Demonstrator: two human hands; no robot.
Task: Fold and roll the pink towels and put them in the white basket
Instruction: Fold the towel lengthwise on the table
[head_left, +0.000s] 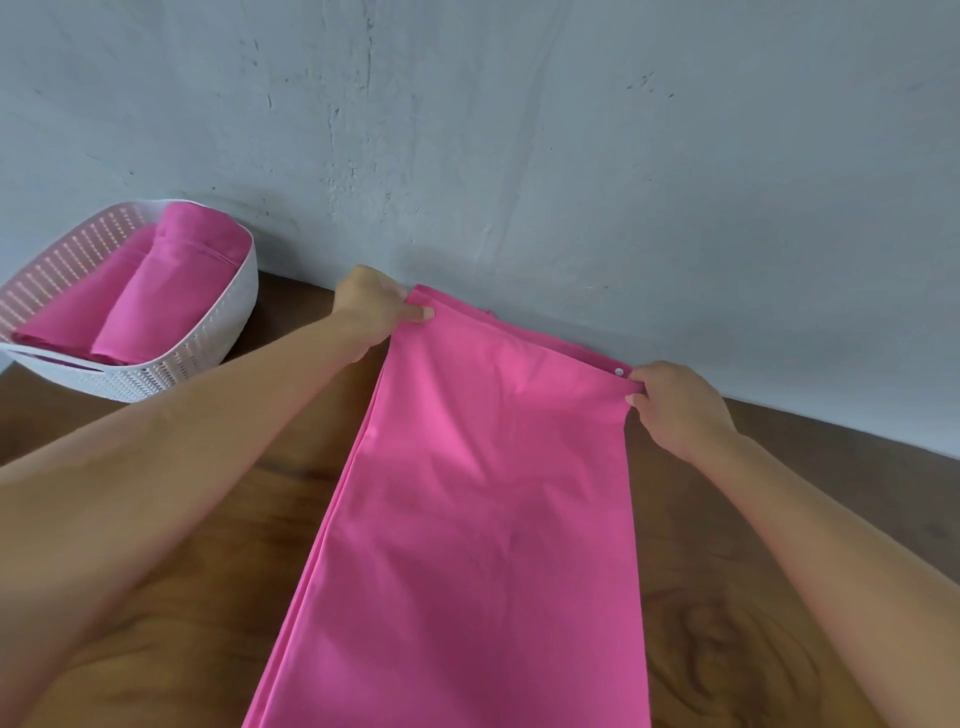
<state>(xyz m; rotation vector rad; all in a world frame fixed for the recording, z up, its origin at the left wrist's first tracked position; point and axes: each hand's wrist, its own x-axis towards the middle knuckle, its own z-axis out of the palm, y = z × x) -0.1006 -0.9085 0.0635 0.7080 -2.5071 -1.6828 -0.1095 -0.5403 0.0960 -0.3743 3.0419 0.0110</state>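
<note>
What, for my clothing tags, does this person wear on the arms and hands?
Nothing visible: the left hand and right hand are bare, with no gloves, rings or watch, and the left forearm and right forearm are uncovered, no sleeve in view.

Plain home room, wooden table (753, 597), rough grey painted wall (519, 130)

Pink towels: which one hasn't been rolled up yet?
The long towel spread flat on the wooden table, its far corners pinched by the left hand and right hand. The rolled towels lie in the white basket.
</note>
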